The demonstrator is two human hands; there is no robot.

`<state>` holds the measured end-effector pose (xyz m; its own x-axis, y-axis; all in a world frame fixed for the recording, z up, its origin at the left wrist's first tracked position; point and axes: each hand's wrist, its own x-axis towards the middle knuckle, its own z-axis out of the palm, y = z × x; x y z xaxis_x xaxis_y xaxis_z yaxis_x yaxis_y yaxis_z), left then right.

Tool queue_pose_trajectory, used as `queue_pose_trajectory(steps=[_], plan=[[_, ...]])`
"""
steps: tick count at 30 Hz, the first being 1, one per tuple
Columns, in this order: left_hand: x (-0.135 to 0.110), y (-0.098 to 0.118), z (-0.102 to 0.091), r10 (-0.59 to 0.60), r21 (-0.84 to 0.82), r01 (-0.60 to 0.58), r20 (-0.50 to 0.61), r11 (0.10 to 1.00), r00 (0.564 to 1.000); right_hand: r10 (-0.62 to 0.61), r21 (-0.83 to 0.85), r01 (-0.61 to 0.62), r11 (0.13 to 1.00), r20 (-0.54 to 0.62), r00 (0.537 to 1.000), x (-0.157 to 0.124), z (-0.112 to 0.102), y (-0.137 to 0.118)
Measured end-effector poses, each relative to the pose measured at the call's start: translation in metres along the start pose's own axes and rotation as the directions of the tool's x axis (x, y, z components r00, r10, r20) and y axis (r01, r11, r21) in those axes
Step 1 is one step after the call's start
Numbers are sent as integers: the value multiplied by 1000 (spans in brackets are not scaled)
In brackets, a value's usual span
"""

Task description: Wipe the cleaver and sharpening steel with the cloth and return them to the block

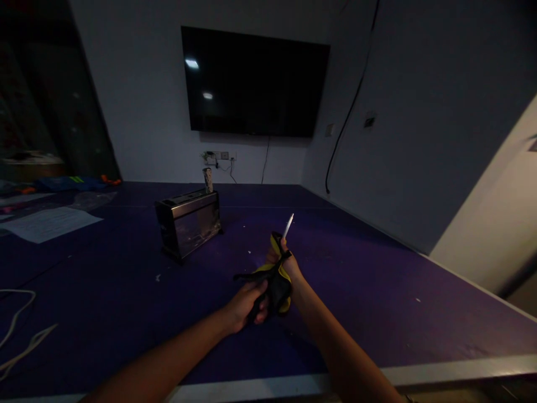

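In front of me, above the purple tabletop (335, 302), my left hand (245, 305) is closed around the lower part of a black-and-yellow cloth (279, 288). My right hand (289, 263) is closed at the cloth's upper end, and its fingers are partly hidden by the folds. A slim white pen (288, 225) sticks up out of the right hand, tilted a little to the right. Beyond the hands, to the left, stands a shiny metal toaster (195, 224). From its far end a speckled upright piece (208, 180) juts out.
White sheets of paper (50, 224) and a clear plastic bag (94, 198) lie on the left. A pale cord (31, 344) loops at the lower left. Small white scraps dot the tabletop. Behind it a television (255, 84) hangs on the wall; a black cable (356, 92) runs down the right wall.
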<state>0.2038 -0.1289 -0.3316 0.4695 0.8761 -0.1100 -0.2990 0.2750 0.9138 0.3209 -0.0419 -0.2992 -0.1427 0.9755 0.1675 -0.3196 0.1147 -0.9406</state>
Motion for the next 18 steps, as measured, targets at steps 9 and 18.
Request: queue_pose_trajectory(steps=[9,18], plan=[[-2,11,-9,-156,-68,175,227,982,961,28,-60,-29,998,-22,999,-6,-1,-8],[5,-2,0,274,608,-104,-193,787,942,13,167,2,986,-94,996,-8,5,0]])
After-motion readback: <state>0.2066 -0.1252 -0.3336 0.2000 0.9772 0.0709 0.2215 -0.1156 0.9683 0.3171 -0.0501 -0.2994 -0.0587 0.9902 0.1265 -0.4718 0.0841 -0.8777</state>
